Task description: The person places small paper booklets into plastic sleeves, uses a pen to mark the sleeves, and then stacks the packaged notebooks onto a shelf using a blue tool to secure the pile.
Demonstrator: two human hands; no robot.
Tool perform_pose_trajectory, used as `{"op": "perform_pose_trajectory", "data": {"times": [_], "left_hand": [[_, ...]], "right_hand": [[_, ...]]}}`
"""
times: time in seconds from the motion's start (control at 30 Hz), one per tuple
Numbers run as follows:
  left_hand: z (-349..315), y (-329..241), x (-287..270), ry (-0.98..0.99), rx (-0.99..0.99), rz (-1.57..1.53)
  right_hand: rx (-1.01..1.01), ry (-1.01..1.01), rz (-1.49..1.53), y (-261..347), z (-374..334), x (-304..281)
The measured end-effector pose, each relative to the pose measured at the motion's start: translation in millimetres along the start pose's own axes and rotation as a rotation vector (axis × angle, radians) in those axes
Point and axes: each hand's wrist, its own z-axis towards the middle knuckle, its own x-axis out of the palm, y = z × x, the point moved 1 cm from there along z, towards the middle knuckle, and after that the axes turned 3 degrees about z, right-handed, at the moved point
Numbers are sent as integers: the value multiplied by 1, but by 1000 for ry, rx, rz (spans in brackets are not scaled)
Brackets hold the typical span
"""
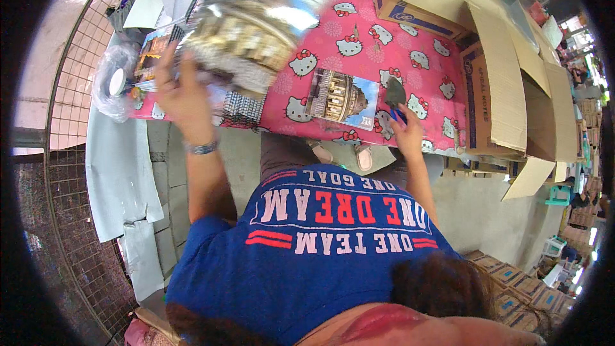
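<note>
My left hand [182, 93] grips the lower left edge of a notebook [246, 32] whose cover shows a domed stone building under blue sky. That notebook is tilted above the table and smeared by motion. Beneath it, a pile of spiral-bound notebooks [242, 107] shows its wire edges at the table's near side. In my right hand [409, 133] is a blue-handled tool [394, 95] with a dark, rounded flat head; its exact kind is unclear. Just left of the tool, another notebook [343, 99] with a similar building cover lies flat on the pink tablecloth [378, 57].
Opened cardboard boxes [493, 99] stand along the table's right side. Clear plastic wrap [110, 86] and an open blank notebook [150, 8] are at the left. A wire mesh fence [80, 70] rises beyond. Stacked cartons [512, 285] sit on the floor behind me.
</note>
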Motion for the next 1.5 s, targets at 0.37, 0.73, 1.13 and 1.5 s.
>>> {"op": "perform_pose_trajectory", "data": {"times": [0.37, 0.73, 1.13, 1.5], "left_hand": [[33, 97, -88, -67, 12, 705], [22, 59, -70, -59, 149, 570], [-162, 162, 65, 734, -179, 39], [-172, 169, 69, 709, -254, -72]], "right_hand": [[-345, 151, -216, 7, 85, 49], [65, 681, -638, 17, 134, 69], [-273, 319, -230, 95, 36, 39], [176, 86, 758, 40, -9, 71]]}}
